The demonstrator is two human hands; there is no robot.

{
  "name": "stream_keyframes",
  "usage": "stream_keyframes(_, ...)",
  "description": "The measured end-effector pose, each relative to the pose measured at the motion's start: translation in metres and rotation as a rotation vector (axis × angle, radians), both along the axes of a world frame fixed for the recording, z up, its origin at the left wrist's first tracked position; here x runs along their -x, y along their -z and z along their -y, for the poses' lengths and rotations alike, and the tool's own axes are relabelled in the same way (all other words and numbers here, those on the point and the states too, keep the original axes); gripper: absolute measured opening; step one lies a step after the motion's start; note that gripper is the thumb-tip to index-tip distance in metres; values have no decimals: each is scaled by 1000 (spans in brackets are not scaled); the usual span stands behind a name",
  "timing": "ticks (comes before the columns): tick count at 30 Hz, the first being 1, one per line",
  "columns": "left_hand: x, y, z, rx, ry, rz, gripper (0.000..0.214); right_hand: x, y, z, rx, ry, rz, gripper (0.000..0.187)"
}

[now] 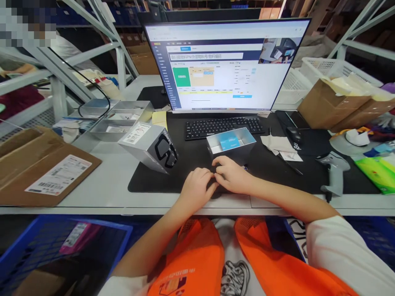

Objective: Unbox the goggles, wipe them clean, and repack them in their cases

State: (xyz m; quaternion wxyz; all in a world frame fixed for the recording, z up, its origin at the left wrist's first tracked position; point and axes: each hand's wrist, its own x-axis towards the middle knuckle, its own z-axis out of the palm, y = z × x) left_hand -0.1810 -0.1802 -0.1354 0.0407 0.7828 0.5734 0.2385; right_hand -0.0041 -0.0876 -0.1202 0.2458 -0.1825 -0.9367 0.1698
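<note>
My left hand (196, 188) and my right hand (232, 176) rest together on the black desk mat (277, 172), fingertips touching in front of me. Both have curled, closed fingers; whatever they pinch between them is too small to make out. Just beyond my right hand stands an open grey box (231, 142) with a blue card inside. To the left of my hands a grey product box (149, 146) with a black headset picture lies tilted on the mat's corner. A black keyboard (224, 126) and a lit monitor (225, 65) stand behind.
A flat cardboard carton (40, 168) with a shipping label lies at the left. Open grey trays (119, 119) sit at the back left. A barcode scanner (335, 172), a mouse (293, 133), paper slips (279, 146) and cardboard boxes (327, 105) are at the right. A blue crate (61, 246) stands below the desk.
</note>
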Motion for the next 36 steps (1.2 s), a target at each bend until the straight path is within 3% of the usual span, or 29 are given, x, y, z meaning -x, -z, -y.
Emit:
stream_keyframes(3,-1,3,1,-25,-1,-58,15,-14,-4,-7,-69,18,-37,23)
stream_keyframes(5,7,9,4,-65,-7,-10,15,-34,-10,-18,-37,147,-101,25)
stream_keyframes(8,27,19,8,-82,-15,150,15,-66,-18,-32,248,368,-226,37)
stream_keyframes(10,37,19,7,-79,-31,209,13,-75,-23,-33,456,416,-303,33)
stream_keyframes(12,40,10,0,-144,-56,223,9,-68,-28,-29,573,431,-366,22)
stream_keyframes(14,37,-8,-12,-239,25,233,19,-50,-35,-23,608,426,-385,22)
stream_keyframes(16,29,-29,-25,-285,224,226,39,-27,-44,-18,596,352,-358,24)
stream_keyframes(19,19,-51,-35,-236,418,184,56,2,-55,-13,570,194,-325,29)
stream_keyframes(21,18,-55,-32,-210,395,160,49,10,-56,-13,573,151,-327,31)
stream_keyframes(25,27,-45,-13,-263,334,143,37,0,-43,-23,622,167,-371,27)
stream_keyframes(30,19,-36,-6,-243,269,177,28,-18,-25,-33,838,198,-414,31)
stream_keyframes(33,2,-40,-13,-212,208,162,40,-19,-25,-30,852,264,-442,36)
stream_keyframes(36,-6,-54,-20,-304,214,169,43,-31,-33,-27,881,234,-533,46)
